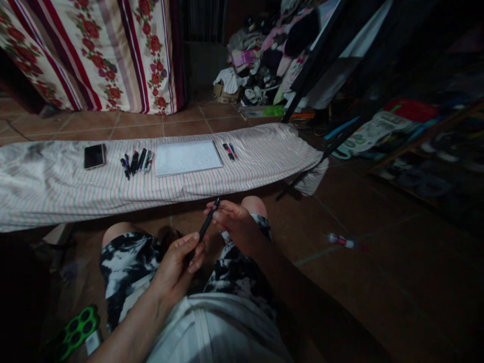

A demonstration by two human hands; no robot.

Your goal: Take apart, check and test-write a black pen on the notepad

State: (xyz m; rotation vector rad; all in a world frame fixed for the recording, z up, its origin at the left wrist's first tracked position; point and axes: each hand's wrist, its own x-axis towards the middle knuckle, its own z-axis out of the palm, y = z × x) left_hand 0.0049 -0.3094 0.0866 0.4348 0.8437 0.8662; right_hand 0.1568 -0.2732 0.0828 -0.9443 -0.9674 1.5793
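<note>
A black pen (pixel 206 224) slants up and to the right between my two hands, above my lap. My left hand (pixel 185 252) is wrapped round its lower part, thumb on top. Near its upper end, the fingers of my right hand (pixel 236 222) close on the tip. Beyond my knees, a spiral notebook (pixel 189 157) lies on the striped cloth (pixel 128 194). Several pens and markers (pixel 136 162) lie in a group left of it. To its right rest a few more pens (pixel 230 151). A dark phone-like object (pixel 94 156) lies farther left.
A plastic bottle (pixel 340 240) lies on the tiled floor to the right. At lower left is a green object with round holes (pixel 81 325). Behind the cloth hang floral curtains (pixel 128 55), with piled clothes (pixel 264 65) to their right. A dark pole (pixel 302 179) crosses the cloth's right end.
</note>
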